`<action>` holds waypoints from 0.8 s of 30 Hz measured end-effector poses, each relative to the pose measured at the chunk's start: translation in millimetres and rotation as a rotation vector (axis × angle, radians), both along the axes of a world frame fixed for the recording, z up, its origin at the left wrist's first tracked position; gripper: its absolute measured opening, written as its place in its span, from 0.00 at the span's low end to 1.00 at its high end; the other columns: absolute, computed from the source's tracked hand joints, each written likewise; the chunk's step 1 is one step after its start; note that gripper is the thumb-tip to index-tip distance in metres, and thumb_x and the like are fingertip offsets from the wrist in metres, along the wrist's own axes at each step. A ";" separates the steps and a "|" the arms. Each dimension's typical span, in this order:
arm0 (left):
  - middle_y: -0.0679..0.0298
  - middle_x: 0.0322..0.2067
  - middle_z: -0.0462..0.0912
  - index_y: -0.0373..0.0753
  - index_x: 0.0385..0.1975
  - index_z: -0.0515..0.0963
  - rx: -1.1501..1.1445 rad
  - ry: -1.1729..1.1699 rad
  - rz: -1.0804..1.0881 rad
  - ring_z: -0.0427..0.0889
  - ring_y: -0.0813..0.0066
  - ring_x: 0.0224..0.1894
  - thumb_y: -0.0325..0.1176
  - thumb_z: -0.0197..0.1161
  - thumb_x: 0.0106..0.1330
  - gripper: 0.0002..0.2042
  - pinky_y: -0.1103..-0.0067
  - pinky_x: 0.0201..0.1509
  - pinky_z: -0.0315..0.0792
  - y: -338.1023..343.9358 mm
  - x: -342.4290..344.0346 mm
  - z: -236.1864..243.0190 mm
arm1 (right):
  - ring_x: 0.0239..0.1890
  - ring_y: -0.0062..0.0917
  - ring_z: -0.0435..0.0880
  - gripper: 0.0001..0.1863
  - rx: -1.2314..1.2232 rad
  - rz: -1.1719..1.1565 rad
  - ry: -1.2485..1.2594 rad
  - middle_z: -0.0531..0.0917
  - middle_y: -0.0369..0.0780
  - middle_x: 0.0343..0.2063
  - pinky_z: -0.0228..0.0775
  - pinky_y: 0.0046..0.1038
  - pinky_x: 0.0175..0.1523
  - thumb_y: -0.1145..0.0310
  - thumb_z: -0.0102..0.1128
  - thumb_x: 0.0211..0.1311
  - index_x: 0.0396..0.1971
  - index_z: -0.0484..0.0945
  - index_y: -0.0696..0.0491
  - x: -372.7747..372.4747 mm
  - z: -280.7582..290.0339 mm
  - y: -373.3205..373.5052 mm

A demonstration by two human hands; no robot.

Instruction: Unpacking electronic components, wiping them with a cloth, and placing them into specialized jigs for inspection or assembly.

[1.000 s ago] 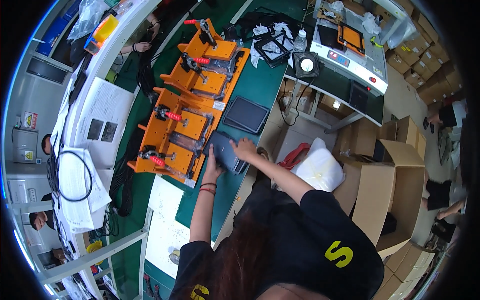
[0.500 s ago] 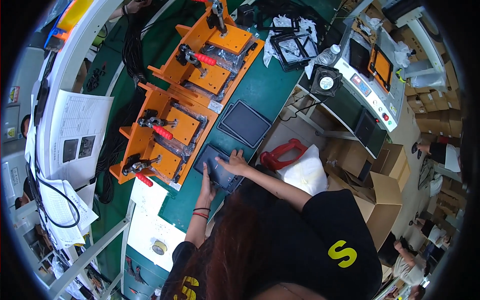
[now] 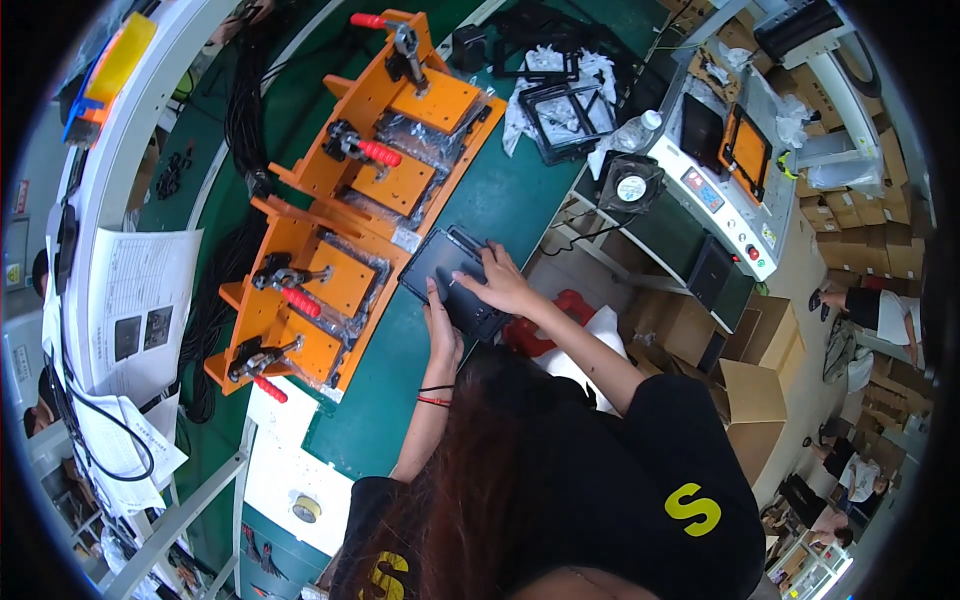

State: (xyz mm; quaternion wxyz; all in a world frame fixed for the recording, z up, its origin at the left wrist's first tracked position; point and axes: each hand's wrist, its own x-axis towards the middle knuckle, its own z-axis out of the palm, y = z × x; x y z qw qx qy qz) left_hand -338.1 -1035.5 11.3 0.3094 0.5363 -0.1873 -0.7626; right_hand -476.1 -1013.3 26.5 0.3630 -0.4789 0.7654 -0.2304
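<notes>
My left hand [image 3: 440, 325] holds the left side of a stack of flat black rectangular panels [image 3: 462, 300], fingertips along the edge. My right hand [image 3: 495, 275] rests on the stack with fingers apart, some reaching its far right edge. Another dark panel edge shows just beyond the stack. Directly left stand orange clamping fixtures [image 3: 340, 280] with red-handled toggle clamps [image 3: 300, 300] and clear film under their plates. All of this is on a green bench top [image 3: 360, 430].
Black frames on white tissue [image 3: 565, 115], a bottle [image 3: 635, 130] and a small fan [image 3: 628, 185] lie beyond, near a white machine [image 3: 715, 200]. Cables [image 3: 245, 120] and papers [image 3: 140, 300] line the left. Cardboard boxes [image 3: 750, 400] and other people [image 3: 890, 320] are at right.
Both hands have moved the held stack forward, away from my body, to where the other panels lay, now mostly covered. My view has also shifted.
</notes>
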 end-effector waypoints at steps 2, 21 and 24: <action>0.51 0.57 0.59 0.28 0.58 0.49 0.008 -0.001 0.012 0.65 0.64 0.56 0.61 0.53 0.56 0.43 0.71 0.57 0.64 1.0 -7.5 -7.8 | 0.63 0.50 0.50 0.46 0.113 0.028 -0.073 0.49 0.61 0.60 0.44 0.37 0.65 0.38 0.47 0.54 0.55 0.56 0.69 -8.8 -6.3 -3.3; 0.53 0.62 0.54 0.31 0.61 0.51 0.218 0.002 0.092 0.53 0.55 0.63 0.74 0.25 0.52 0.50 0.60 0.64 0.48 -12.1 -1.2 -52.6 | 0.65 0.48 0.45 0.52 0.428 -0.081 -0.373 0.49 0.56 0.61 0.36 0.41 0.66 0.28 0.22 0.53 0.59 0.51 0.64 -33.9 -67.4 -29.9; 0.54 0.62 0.54 0.31 0.61 0.51 0.261 0.103 0.097 0.54 0.56 0.63 0.75 0.24 0.51 0.50 0.62 0.64 0.49 -8.6 9.5 -41.0 | 0.64 0.54 0.41 0.56 0.431 -0.053 -0.368 0.45 0.62 0.60 0.35 0.45 0.66 0.26 0.22 0.50 0.58 0.50 0.69 -22.3 -57.2 -27.3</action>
